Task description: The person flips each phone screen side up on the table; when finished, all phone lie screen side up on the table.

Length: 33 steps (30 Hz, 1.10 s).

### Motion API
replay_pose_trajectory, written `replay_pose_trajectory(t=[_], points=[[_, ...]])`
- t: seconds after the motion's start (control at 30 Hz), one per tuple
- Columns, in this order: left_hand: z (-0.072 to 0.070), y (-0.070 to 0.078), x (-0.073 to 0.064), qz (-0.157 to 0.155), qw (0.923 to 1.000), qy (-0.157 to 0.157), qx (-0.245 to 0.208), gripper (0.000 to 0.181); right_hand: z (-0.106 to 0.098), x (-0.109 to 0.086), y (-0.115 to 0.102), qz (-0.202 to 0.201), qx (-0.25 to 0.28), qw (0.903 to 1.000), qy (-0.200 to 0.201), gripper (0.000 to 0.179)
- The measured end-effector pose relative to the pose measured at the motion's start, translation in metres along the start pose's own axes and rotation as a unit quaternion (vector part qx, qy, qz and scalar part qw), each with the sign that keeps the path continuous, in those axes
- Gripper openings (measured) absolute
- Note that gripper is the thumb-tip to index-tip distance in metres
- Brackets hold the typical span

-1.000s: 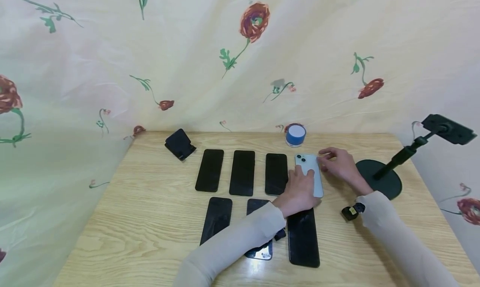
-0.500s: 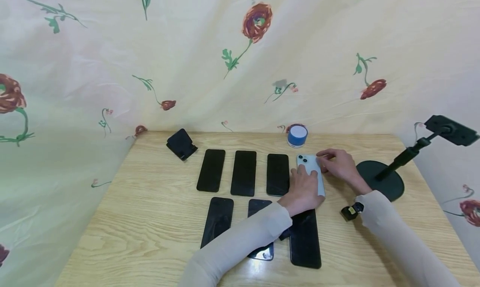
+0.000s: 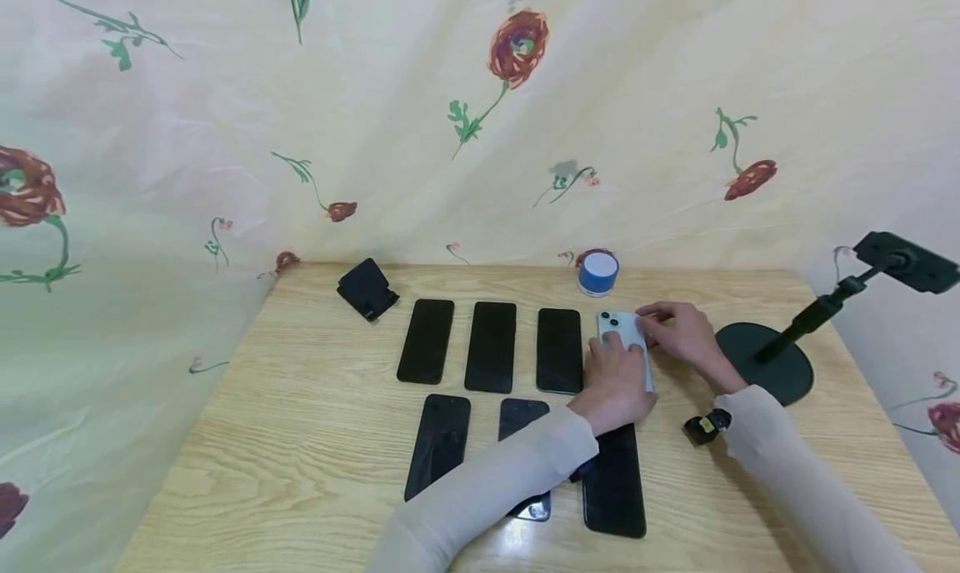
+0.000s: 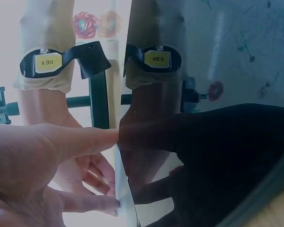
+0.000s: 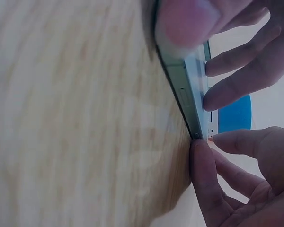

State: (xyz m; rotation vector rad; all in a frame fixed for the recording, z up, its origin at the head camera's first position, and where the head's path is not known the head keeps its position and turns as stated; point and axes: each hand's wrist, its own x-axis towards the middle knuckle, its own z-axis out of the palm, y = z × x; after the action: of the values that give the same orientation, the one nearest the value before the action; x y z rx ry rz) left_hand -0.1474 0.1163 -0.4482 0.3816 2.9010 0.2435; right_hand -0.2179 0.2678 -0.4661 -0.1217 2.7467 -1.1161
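A light blue smartphone [image 3: 622, 327] lies back up on the table at the right end of the far row, its two camera lenses showing. My left hand [image 3: 615, 381] rests over it, with straight fingers pressing its back and the thumb at its near right edge. My right hand [image 3: 681, 333] pinches the phone's upper right edge between thumb and finger. In the right wrist view the phone's side edge [image 5: 183, 92] runs between both hands. The left wrist view shows the left hand [image 4: 33, 165] against the pale back; a dark glossy surface beside it mirrors the right arm.
Several black phones lie screen up in two rows, one big phone [image 3: 615, 490] just below my left hand. A folded black stand [image 3: 367, 290], a blue tape roll [image 3: 598, 275] and a round-based phone stand [image 3: 765, 361] stand around. Floral fabric [image 3: 420, 181] hangs behind.
My left hand has shifted slightly right across the phone's back, and its forearm with it. My right hand stays at the same edge. The head view has turned a little.
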Motion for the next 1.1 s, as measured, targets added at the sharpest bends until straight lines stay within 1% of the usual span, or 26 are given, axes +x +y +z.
replay_pose_trajectory(t=[0.13,0.27,0.53,0.63,0.73,0.9,1.0,1.1], points=[[0.001,0.003,-0.002,-0.003,0.9998,0.004,0.02,0.067,0.001,-0.002,0.001,0.002,0.001,1.0,-0.002,0.042],[0.001,0.004,-0.002,-0.002,0.9995,0.009,0.029,0.067,0.001,-0.002,0.0,0.011,0.007,0.9999,-0.009,0.042],[0.003,0.004,0.0,-0.005,1.0,0.002,-0.006,0.064,-0.002,-0.003,-0.004,0.036,0.025,0.9987,-0.027,0.043],[0.002,0.004,0.0,-0.001,0.9999,0.005,-0.012,0.063,-0.001,-0.004,-0.004,0.036,0.021,0.9988,-0.026,0.042],[0.001,0.003,0.0,0.002,0.9998,0.001,-0.018,0.064,-0.002,-0.003,-0.004,0.033,0.018,0.999,-0.024,0.042],[-0.003,0.001,0.002,-0.003,0.9991,-0.009,-0.042,0.067,-0.004,-0.003,-0.003,0.03,0.029,0.9988,-0.026,0.044],[-0.004,-0.001,0.003,0.001,0.9988,-0.004,-0.049,0.071,-0.005,-0.004,-0.002,0.031,0.048,0.9979,-0.028,0.044],[-0.003,-0.006,0.003,0.007,0.9977,0.003,-0.067,0.077,-0.006,-0.006,-0.002,0.033,0.059,0.9972,-0.03,0.044]])
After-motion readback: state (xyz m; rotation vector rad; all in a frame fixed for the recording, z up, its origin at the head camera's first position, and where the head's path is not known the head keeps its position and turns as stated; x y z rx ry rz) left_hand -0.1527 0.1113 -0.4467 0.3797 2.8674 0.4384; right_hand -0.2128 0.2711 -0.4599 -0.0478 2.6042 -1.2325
